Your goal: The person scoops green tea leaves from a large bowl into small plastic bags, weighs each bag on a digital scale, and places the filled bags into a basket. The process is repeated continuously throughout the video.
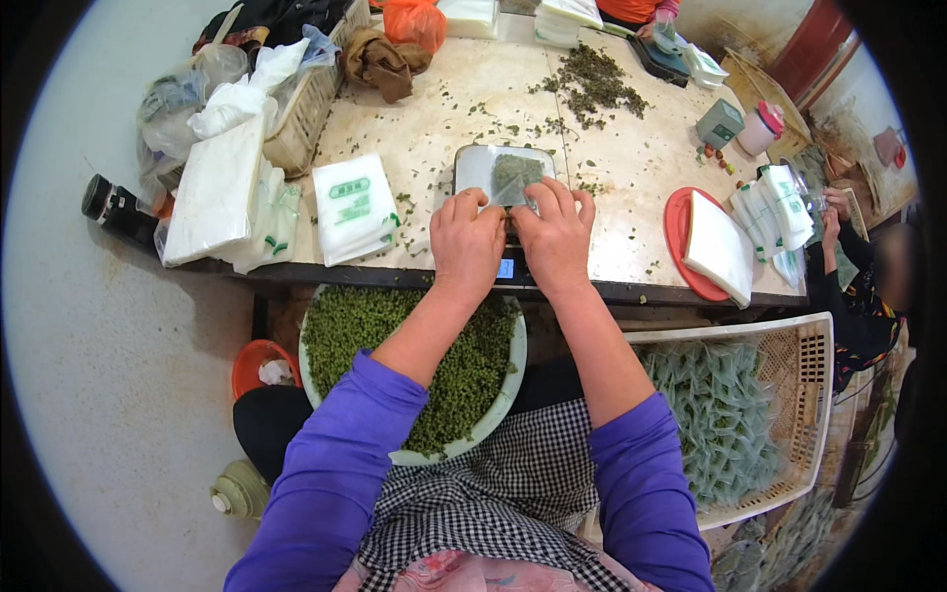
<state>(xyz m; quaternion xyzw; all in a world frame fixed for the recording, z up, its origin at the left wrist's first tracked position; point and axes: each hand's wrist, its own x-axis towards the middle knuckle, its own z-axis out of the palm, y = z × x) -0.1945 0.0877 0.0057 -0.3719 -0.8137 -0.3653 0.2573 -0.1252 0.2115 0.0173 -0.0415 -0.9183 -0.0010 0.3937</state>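
A small clear plastic bag point(516, 176) filled with green plant matter lies on the pan of a digital scale point(473, 164) at the table's front edge. My left hand point(467, 235) and my right hand point(553, 231) meet at the bag's near end and pinch it between the fingertips. The exact grip is partly hidden by the fingers. Between my wrists the scale's lit display point(506, 268) shows. Below my forearms, a pale round basin point(510, 392) holds a heap of small green sprigs point(370, 333).
Stacked printed plastic bags point(356, 207) lie left, near a white crate point(303, 126). At right are a red plate point(677, 237) under a white stack and a crate point(803, 444) of filled bags. Co-workers' hands point(834, 214) appear at right and far side. Loose sprigs point(592, 81) cover the back.
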